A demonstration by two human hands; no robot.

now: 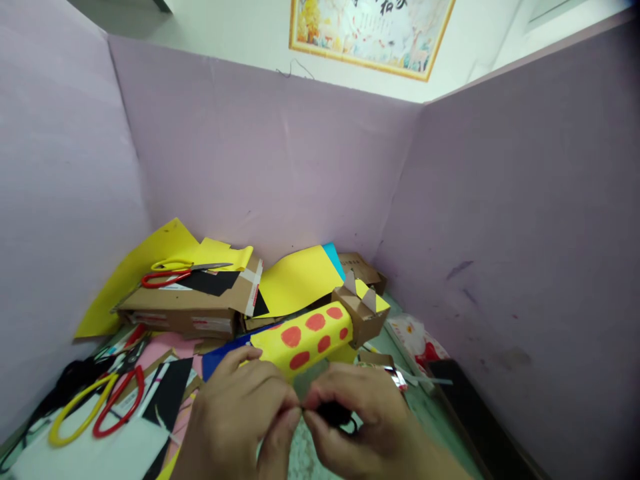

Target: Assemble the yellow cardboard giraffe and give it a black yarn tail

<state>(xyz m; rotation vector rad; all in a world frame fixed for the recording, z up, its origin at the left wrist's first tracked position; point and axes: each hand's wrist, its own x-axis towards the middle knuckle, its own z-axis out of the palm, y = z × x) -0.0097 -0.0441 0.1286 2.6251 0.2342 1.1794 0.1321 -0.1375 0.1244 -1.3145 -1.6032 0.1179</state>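
At the lower middle, my left hand (245, 410) and my right hand (363, 413) meet at their fingertips. Both are closed in a pinch. Inside the curl of my right fingers is a small black thing (334, 413) with a thin loop near its lower end; its kind is unclear. My left thumb and finger pinch together right at its tip, where the fingers hide what they hold. Just beyond the hands lies a yellow paper-covered box shape (305, 335) with red spots. A brown cardboard piece with two pointed flaps (361, 310) adjoins its right end.
Red-and-yellow scissors (113, 393) lie on papers at the left. Another pair of scissors (187, 268) rests on a cardboard box (185, 317). Yellow sheets (297, 277) are stacked behind. A long dark box (480, 413) stands at right. Pale purple panels (265, 160) enclose the table.
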